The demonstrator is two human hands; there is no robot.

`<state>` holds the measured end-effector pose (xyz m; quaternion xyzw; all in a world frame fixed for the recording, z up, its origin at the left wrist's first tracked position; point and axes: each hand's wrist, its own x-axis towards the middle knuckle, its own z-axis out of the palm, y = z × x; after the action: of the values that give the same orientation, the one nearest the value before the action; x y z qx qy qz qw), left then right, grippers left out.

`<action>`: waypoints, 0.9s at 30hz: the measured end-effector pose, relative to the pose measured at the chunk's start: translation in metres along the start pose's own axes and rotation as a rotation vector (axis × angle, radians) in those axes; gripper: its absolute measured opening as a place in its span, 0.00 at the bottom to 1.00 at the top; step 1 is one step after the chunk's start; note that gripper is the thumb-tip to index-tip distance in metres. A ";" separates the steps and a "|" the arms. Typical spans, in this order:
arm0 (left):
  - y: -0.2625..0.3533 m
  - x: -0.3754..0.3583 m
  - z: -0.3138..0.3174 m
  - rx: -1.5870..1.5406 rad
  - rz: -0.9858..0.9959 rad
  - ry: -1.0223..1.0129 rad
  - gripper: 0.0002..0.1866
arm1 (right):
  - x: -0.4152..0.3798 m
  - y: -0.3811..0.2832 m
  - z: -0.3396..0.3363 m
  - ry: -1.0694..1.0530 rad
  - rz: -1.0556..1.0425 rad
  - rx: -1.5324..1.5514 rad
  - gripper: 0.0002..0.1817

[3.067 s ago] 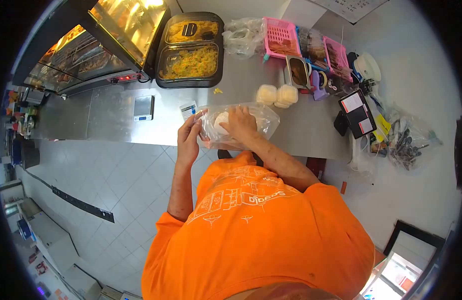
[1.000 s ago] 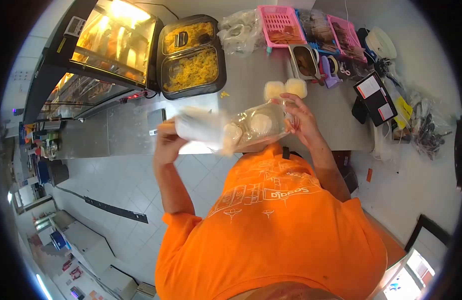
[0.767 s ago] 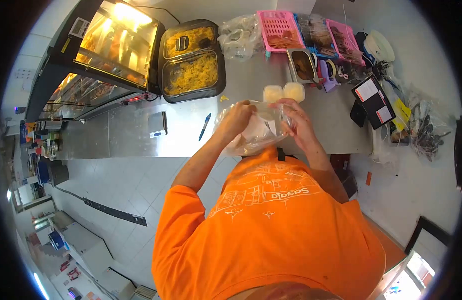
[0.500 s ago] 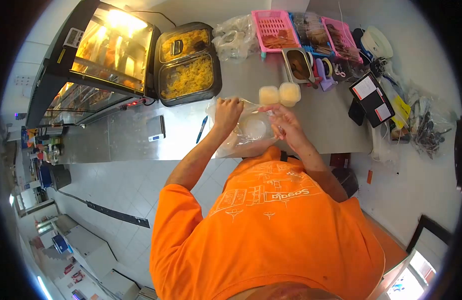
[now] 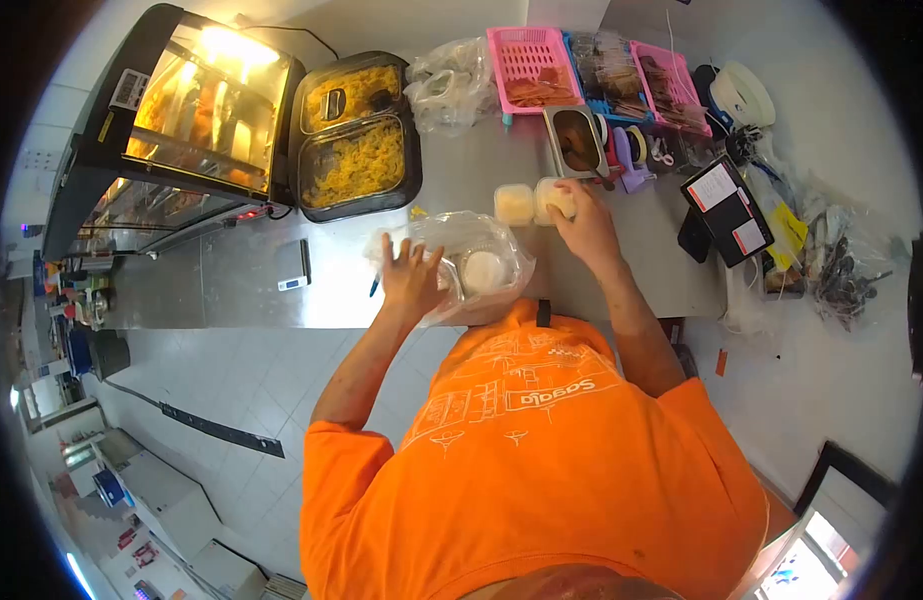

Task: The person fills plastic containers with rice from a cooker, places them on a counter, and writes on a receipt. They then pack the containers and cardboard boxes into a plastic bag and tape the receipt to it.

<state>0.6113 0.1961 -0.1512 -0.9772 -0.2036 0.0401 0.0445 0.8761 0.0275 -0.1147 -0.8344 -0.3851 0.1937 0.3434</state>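
Spreading its fingers apart, the left hand (image 5: 411, 284) covers part of a clear bag (image 5: 481, 237) at mid-frame. Farther right, above centre, the right hand (image 5: 587, 230) touches a pale tub (image 5: 545, 198); whether its fingers clamp it cannot be told.

Two hands (image 5: 413, 285), two pink baskets (image 5: 529, 58)

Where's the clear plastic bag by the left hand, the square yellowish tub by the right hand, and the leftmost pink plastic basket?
Clear plastic bag (image 5: 468, 233): head view, upper part.
Square yellowish tub (image 5: 545, 194): head view, left side.
Leftmost pink plastic basket (image 5: 526, 60): head view, bare slotted part.
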 end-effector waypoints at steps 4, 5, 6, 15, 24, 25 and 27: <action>0.004 -0.026 -0.120 0.040 -0.127 -0.385 0.40 | 0.020 0.034 0.024 -0.049 -0.129 -0.635 0.45; 0.002 -0.031 -0.133 0.049 -0.156 -0.464 0.42 | 0.028 0.041 0.031 -0.074 -0.173 -0.744 0.49; -0.001 -0.036 -0.138 0.052 -0.178 -0.457 0.37 | 0.037 0.047 0.037 -0.090 -0.179 -0.724 0.49; -0.049 -0.081 -0.128 -0.044 0.132 -0.048 0.09 | 0.049 0.004 0.004 -0.165 -0.181 -0.455 0.45; -0.056 -0.091 -0.125 -0.157 0.249 0.033 0.05 | -0.028 -0.161 0.058 -0.709 -0.627 -0.144 0.40; -0.055 -0.091 -0.125 -0.155 0.256 0.050 0.05 | -0.032 -0.149 0.091 -0.650 -0.683 -0.270 0.39; -0.053 -0.091 -0.126 -0.150 0.268 0.082 0.04 | -0.036 -0.139 0.131 -0.558 -0.753 -0.413 0.38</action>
<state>0.5196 0.1994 -0.0148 -0.9970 -0.0715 -0.0094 -0.0262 0.7057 0.1201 -0.1027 -0.6049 -0.7663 0.1916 0.1013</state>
